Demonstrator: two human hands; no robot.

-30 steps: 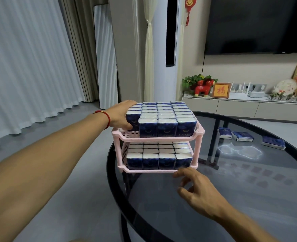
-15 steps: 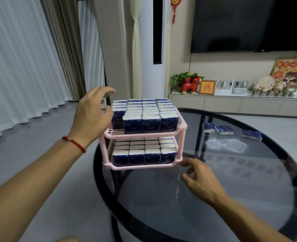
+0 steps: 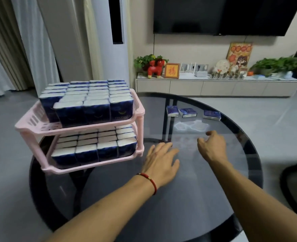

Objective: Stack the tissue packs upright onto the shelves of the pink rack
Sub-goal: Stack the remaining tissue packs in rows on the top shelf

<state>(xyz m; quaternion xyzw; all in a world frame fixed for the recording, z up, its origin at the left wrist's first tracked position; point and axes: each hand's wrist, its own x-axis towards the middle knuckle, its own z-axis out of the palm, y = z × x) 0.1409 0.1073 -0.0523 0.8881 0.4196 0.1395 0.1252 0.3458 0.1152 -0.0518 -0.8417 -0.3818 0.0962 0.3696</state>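
Three tissue packs (image 3: 187,112) lay flat at the far side of the glass table (image 3: 196,198), right of the pink rack (image 3: 77,130). My left hand (image 3: 161,161) was spread, my right hand (image 3: 212,145) loosely curled, both empty. I judged each pack needed turning upright before shelving.

Pink rack (image 3: 84,127), navy-white tissue packs (image 3: 95,110)

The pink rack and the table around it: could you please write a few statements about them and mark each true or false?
1. Both shelves of the pink rack hold upright tissue packs. True.
2. Three loose packs lie on the glass table. True.
3. The left hand grips the rack. False: it is beside the rack, holding nothing.
4. The right hand holds a pack. False: it is empty.
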